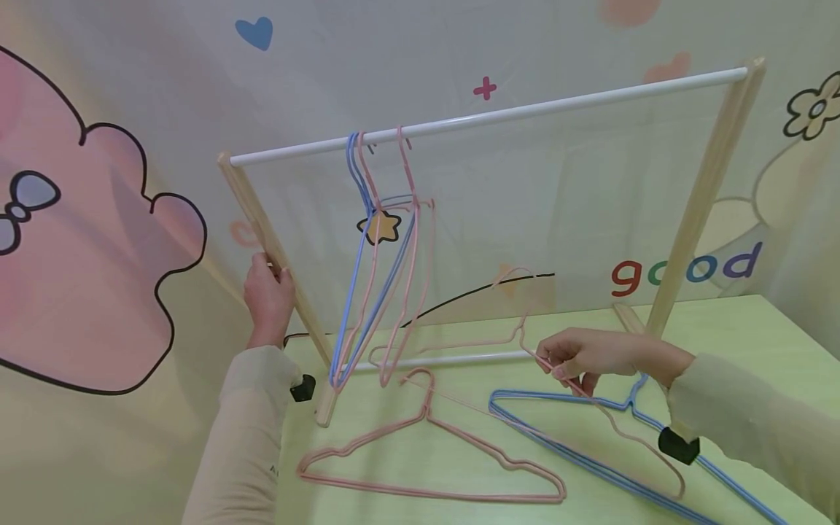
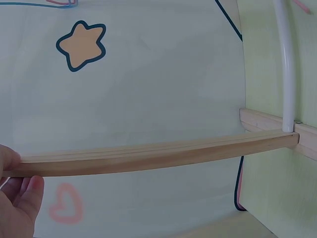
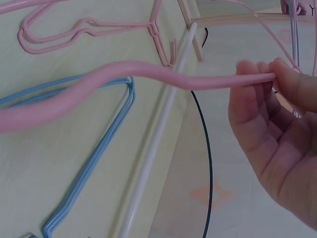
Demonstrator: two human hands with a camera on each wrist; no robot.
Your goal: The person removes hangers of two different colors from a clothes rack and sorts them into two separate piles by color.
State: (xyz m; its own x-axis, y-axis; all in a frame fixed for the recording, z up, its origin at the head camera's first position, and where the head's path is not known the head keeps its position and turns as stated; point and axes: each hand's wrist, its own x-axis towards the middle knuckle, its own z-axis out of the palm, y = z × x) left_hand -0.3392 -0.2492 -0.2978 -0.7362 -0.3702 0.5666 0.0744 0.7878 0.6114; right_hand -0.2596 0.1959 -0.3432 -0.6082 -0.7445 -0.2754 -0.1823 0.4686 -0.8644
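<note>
My left hand (image 1: 270,300) grips the left wooden post (image 1: 244,193) of a small clothes rack, its thumb and fingers on either side of the wood in the left wrist view. With thumb and fingertips, my right hand (image 1: 590,357) pinches one shoulder of a pink clothes hanger (image 3: 133,68). That hanger is raised over the table, its hook toward the rack. On the rack's white top rail (image 1: 558,108), blue hangers (image 1: 355,281) and pink hangers (image 1: 415,255) hang toward the left end.
More pink hangers (image 1: 426,496) lie stacked at the table's front middle. Several blue hangers (image 1: 590,470) lie beneath my right hand. A lower white rail (image 1: 453,360) joins the rack's feet near the green tabletop (image 1: 728,343). A printed curtain (image 1: 525,36) stands behind.
</note>
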